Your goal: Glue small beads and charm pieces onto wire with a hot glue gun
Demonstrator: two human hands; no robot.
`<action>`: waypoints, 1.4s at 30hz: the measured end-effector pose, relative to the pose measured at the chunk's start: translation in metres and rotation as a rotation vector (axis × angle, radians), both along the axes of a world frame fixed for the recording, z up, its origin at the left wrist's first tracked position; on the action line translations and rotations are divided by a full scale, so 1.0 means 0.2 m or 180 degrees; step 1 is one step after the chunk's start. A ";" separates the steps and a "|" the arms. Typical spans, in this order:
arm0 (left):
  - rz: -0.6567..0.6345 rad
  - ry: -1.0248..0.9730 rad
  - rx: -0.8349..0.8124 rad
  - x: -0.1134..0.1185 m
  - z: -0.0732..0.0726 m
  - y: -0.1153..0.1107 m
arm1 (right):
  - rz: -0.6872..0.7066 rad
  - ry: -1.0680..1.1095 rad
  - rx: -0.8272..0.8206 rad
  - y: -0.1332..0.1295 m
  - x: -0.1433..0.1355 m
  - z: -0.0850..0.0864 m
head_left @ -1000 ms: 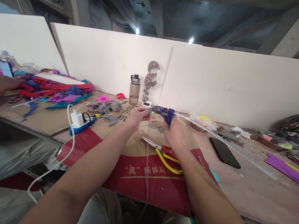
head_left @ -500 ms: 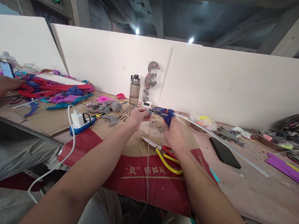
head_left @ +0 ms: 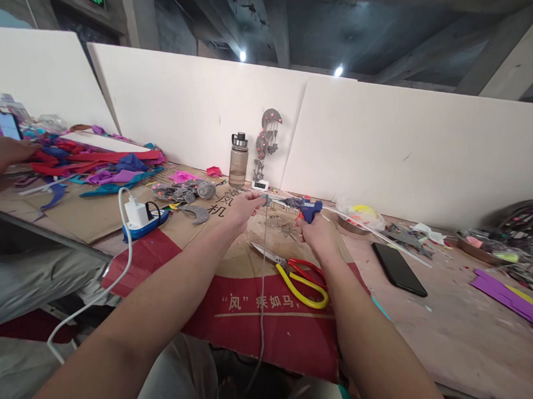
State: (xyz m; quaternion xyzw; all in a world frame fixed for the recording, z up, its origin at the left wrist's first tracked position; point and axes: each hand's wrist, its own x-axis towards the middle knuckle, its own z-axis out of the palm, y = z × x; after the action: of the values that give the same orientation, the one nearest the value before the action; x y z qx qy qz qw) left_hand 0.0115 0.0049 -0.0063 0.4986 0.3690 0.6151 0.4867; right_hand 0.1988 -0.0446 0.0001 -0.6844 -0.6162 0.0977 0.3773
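My right hand is wrapped round the handle of a blue glue gun, its nozzle pointing left. A long clear glue stick runs out of the gun's back to the right. Fingers pinched, my left hand holds a small grey piece, too small to make out well. From it a grey cord hangs down past the cardboard's front edge. Below the hands, scissors with red and yellow handles lie on the red and brown cardboard.
A bottle and a hanging grey moon ornament stand at the back. A power adapter with a white cable is at left, a black phone at right. Another person's hand is at far left near coloured cloth.
My right hand and the glue gun have moved right, away from my left hand's fingertips. The gun's nozzle is now farther from the small piece, and the red scissor handle shows more.
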 end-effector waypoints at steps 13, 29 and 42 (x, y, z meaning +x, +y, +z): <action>-0.0205 0.0430 0.0304 0.08 0.01 -0.07 | 0.0696 0.1210 0.0341 0.00 -0.11 -0.05; -0.0447 0.0508 0.0356 0.15 0.03 -0.15 | 0.0878 0.1348 0.0972 -0.02 -0.17 -0.06; -0.0610 0.0200 -0.0066 0.14 0.06 -0.18 | 0.0721 0.0717 0.1272 -0.03 -0.17 -0.08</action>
State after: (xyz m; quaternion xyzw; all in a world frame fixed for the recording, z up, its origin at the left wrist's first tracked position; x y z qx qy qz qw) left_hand 0.0401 -0.0312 0.0048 0.5456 0.3410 0.5460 0.5365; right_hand 0.1651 -0.0497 -0.0152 -0.5077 -0.6501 0.0912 0.5580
